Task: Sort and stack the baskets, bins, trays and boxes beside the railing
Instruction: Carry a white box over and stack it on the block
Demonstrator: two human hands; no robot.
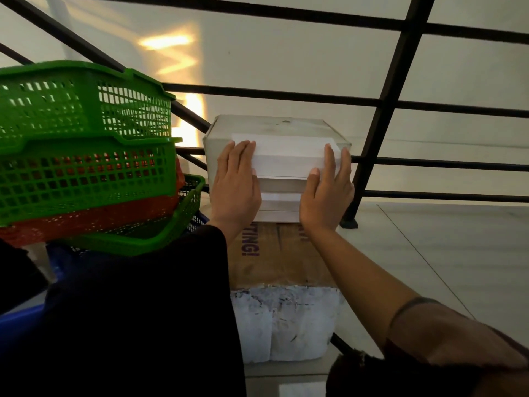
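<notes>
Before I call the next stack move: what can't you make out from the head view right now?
- Print on the brown carton: the wrists and the white box cover most of it.
- Bottom of the green baskets stack: hidden by the dark sleeve and cut off by the left edge.
- Blue bin: mostly behind the sleeve.
- White box's contents: it is closed, with left hand and right hand flat on it.
</notes>
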